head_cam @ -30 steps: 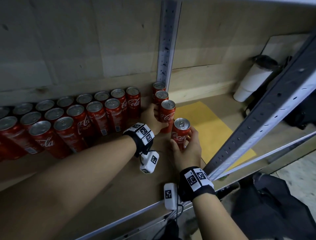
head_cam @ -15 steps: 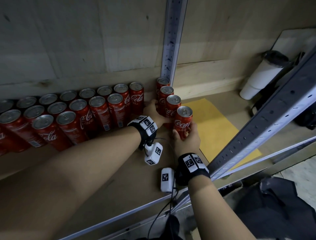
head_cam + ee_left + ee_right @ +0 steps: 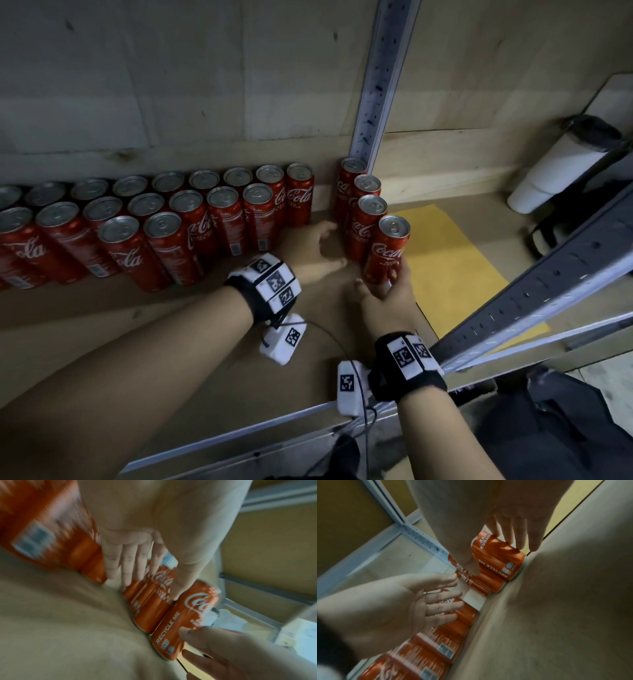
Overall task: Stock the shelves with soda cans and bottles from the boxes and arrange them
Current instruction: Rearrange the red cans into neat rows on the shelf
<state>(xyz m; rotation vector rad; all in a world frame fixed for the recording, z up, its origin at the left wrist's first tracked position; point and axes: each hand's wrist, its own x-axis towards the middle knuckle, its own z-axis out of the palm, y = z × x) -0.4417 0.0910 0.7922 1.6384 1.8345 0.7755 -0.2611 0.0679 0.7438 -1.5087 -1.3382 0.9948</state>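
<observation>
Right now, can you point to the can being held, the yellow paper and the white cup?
held Coca-Cola can [image 3: 385, 253]: head view, red side.
yellow paper [image 3: 448, 270]: head view, bare middle.
white tumbler [image 3: 551, 171]: head view, white body.

A red soda can [image 3: 386, 251] is gripped near its base by the right hand [image 3: 388, 294], at the front of a short file of cans [image 3: 363, 212] running toward 12 o'clock. At 9 o'clock, the left hand [image 3: 313, 251] is held with fingers spread between that file and the block of cans [image 3: 164, 222]. A white tumbler [image 3: 555, 168] is seen at 2 o'clock.
</observation>
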